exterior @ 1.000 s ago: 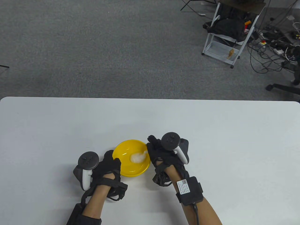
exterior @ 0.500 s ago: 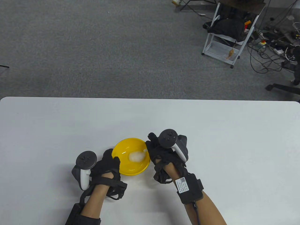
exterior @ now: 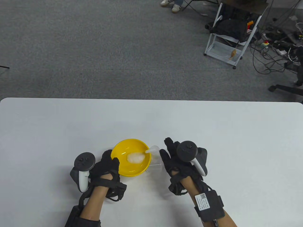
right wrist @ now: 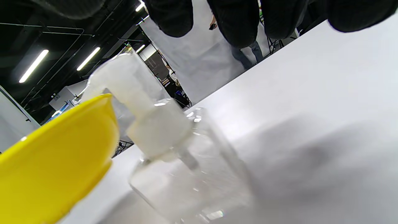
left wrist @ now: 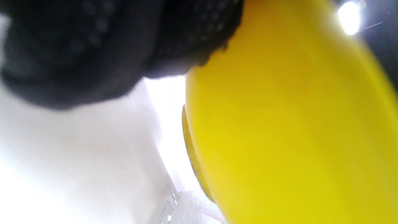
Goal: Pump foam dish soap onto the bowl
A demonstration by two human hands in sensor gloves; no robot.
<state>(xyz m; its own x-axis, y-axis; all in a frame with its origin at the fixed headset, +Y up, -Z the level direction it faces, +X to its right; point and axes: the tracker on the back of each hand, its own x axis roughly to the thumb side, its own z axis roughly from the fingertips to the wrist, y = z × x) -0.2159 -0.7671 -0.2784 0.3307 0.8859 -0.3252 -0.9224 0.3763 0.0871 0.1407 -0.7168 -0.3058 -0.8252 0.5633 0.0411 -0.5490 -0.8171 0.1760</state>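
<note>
A yellow bowl point(exterior: 125, 168) sits on the white table point(exterior: 213, 132) with a blob of white foam point(exterior: 135, 158) inside. A clear soap bottle with a white pump point(exterior: 154, 151) stands at the bowl's right rim, its nozzle over the bowl. My left hand point(exterior: 109, 163) holds the bowl's left rim; in the left wrist view its fingers point(left wrist: 192, 31) lie on the bowl's outer wall point(left wrist: 295, 140). My right hand point(exterior: 169, 151) is just right of the bottle, fingers spread, off the pump. The right wrist view shows the bottle point(right wrist: 174, 161) and pump point(right wrist: 133, 93) below the free fingertips point(right wrist: 236, 21).
The table's far edge point(exterior: 151, 99) runs across the middle of the table view, with grey carpet beyond. A white rack point(exterior: 230, 35), cables and a chair base stand on the floor at the far right. A person's feet point(exterior: 171, 4) show at the top.
My right hand has lifted off the pump and moved right, uncovering the bottle. The bowl and my left hand have shifted slightly left.
</note>
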